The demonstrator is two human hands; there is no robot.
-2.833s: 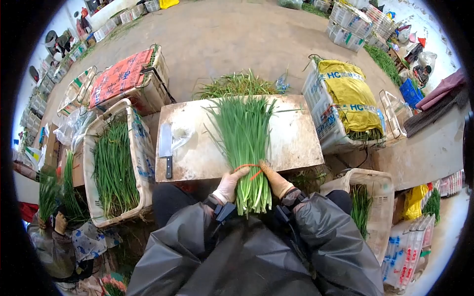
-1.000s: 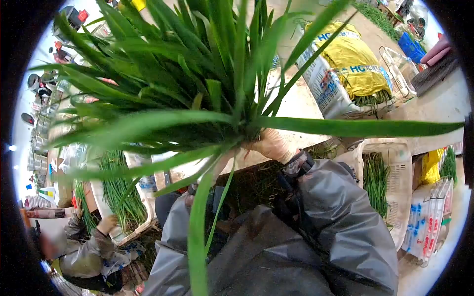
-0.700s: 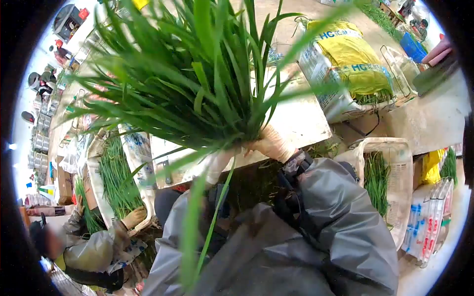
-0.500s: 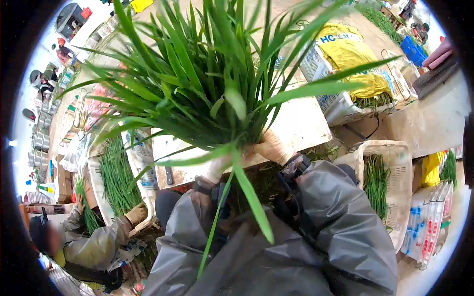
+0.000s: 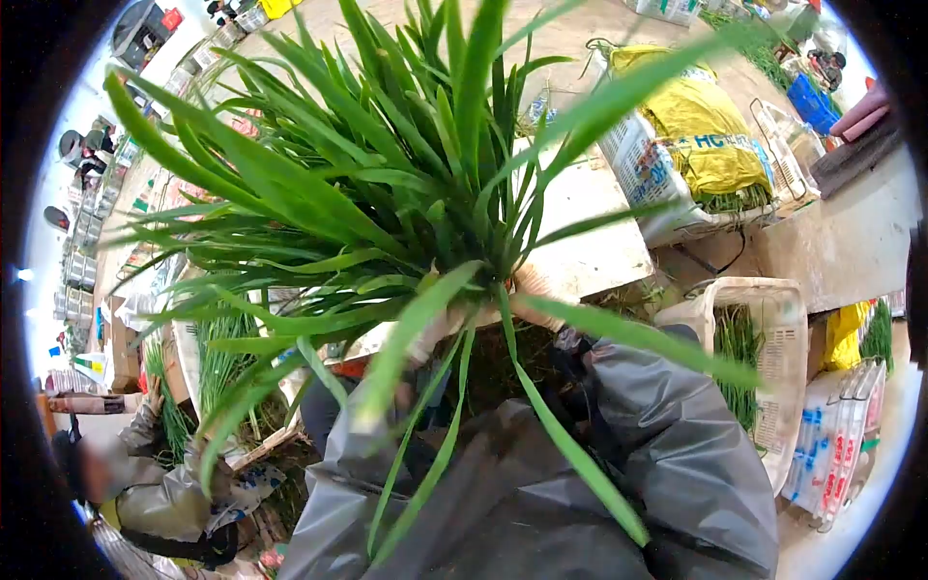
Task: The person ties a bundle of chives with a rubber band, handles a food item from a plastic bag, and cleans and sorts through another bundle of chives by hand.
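Note:
A large bunch of garlic chives (image 5: 416, 203) fills the middle of the view, its long flat leaves fanning up and outward, several drooping over my lap. At its gathered lower end, my right hand (image 5: 537, 288), in a pale glove, is closed around the bunch from the right. My left hand (image 5: 432, 333) grips from the other side, largely covered by leaves. The bunch is above a white board (image 5: 604, 227) at the front of my work place. Leaves hide the fingertips of both hands.
White crates with green stalks stand to my right (image 5: 781, 319) and left (image 5: 184, 353). A yellow sack (image 5: 701, 126) lies over a filled crate ahead. At lower left a co-worker (image 5: 169, 493) sits by greens. Wrapped white packs (image 5: 833, 435) stand at far right.
The bunch has tilted and spread, with more leaves hanging towards me and to the left. My left hand and the knife on the board's left edge have become covered by leaves.

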